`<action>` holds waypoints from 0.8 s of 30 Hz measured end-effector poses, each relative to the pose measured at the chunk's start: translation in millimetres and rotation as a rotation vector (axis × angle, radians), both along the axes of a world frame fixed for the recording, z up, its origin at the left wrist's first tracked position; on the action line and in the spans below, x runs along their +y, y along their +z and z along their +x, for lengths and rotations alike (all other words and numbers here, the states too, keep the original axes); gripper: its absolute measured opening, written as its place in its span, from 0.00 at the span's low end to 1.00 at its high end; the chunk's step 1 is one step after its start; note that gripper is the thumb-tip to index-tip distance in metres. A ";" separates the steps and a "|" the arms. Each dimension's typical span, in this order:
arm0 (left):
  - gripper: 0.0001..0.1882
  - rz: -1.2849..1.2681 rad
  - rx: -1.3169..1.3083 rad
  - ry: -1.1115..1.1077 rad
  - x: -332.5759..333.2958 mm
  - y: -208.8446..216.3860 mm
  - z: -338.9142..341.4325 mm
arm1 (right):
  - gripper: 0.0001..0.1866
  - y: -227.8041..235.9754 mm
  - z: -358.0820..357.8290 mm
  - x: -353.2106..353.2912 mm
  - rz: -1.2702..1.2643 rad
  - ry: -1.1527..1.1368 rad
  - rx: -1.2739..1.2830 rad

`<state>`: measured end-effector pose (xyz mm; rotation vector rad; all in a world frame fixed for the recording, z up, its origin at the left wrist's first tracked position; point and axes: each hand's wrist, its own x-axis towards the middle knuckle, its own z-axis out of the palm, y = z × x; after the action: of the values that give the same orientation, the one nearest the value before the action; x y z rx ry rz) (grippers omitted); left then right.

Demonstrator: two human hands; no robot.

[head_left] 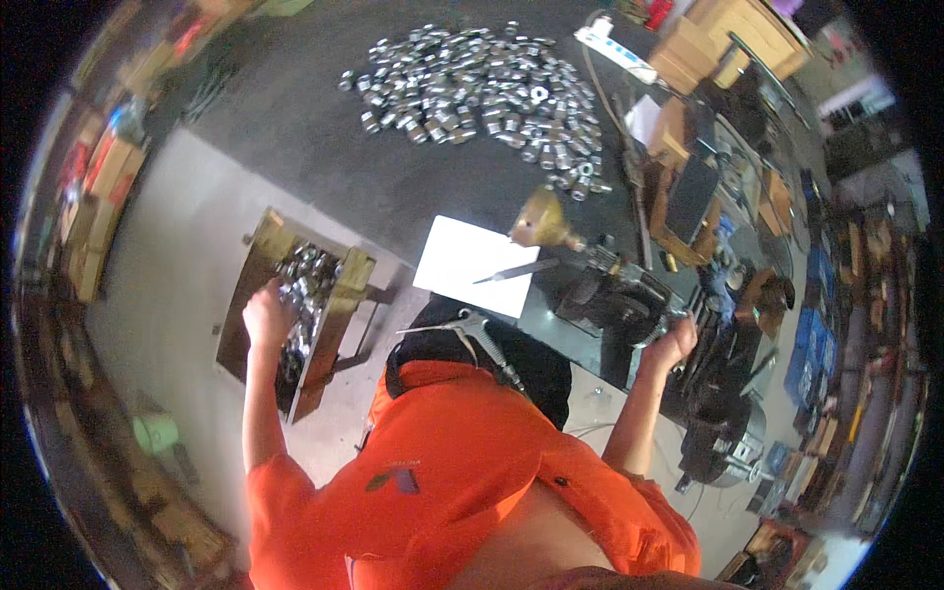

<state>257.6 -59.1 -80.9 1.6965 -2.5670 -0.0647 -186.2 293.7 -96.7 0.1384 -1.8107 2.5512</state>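
Note:
My left hand (pixel 267 317) is at a wooden box (pixel 325 366) on the left, its fingers curled over the shiny metal fittings (pixel 309 295) inside. What those fingers hold, if anything, is hidden. To the right, my right hand (pixel 673 344) is closed beside a dark metal fixture (pixel 621 297) at the bench edge. Something small and shiny shows by its fingers, too unclear to name. Across my lap lies an air blow gun (pixel 482 340). A white sheet (pixel 454 258) lies on the bench in front of me, with a dark slim tool (pixel 516 271) on it.
A wide pile of metal fittings (pixel 482 88) covers the far part of the dark bench (pixel 285 118). Near the fixture stands a yellowish rounded piece (pixel 543 218). A white power strip (pixel 615 51), cardboard boxes (pixel 733 44) and a machine (pixel 723 433) are at the right.

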 end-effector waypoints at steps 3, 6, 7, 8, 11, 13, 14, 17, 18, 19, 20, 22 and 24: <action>0.15 -0.110 0.294 -0.195 -9.5 21.2 -44.1 | 0.07 12.9 13.6 -12.1 -0.035 -0.140 -0.085; 0.14 -0.043 0.332 -0.379 5.2 60.1 -143.1 | 0.06 25.5 23.9 -13.8 -0.063 -0.061 -0.134; 0.14 -0.096 0.479 -0.535 10.0 63.2 -175.8 | 0.06 20.2 22.8 -8.6 -0.053 -0.030 -0.145; 0.14 -0.082 0.483 -0.598 17.2 66.0 -208.1 | 0.06 15.9 23.9 -5.5 -0.070 -0.017 -0.125; 0.15 -0.034 0.436 -0.877 30.5 56.9 -296.4 | 0.07 11.8 26.8 -1.4 -0.010 -0.085 -0.159; 0.16 -0.001 0.317 -0.901 46.1 47.0 -348.9 | 0.07 4.3 25.2 6.0 -0.052 -0.023 -0.132; 0.15 0.003 0.271 -0.935 54.0 43.0 -366.0 | 0.07 4.8 27.3 5.7 -0.060 -0.026 -0.120; 0.13 -0.238 0.265 -1.086 57.7 14.2 -391.9 | 0.07 6.5 29.3 3.9 -0.103 -0.011 -0.109; 0.12 -0.229 0.263 -1.050 58.0 10.0 -394.8 | 0.07 7.7 28.9 4.7 -0.079 -0.003 -0.097; 0.12 -0.209 0.255 -1.057 56.8 9.3 -394.6 | 0.07 6.9 30.6 5.7 -0.057 0.003 -0.092; 0.12 -0.190 0.245 -1.058 52.6 9.2 -393.0 | 0.07 6.4 30.4 5.6 -0.086 -0.009 -0.106; 0.10 -0.149 0.253 -1.007 48.8 11.5 -382.5 | 0.06 6.3 29.5 2.5 -0.144 -0.024 -0.139; 0.13 -0.147 0.447 -0.914 42.1 13.0 -355.7 | 0.05 11.4 31.2 0.8 -0.095 -0.025 -0.167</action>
<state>-98.1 -16.9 -67.8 0.2982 -2.6375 -0.2511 -154.9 294.5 -85.3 -0.1002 -1.7239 2.6987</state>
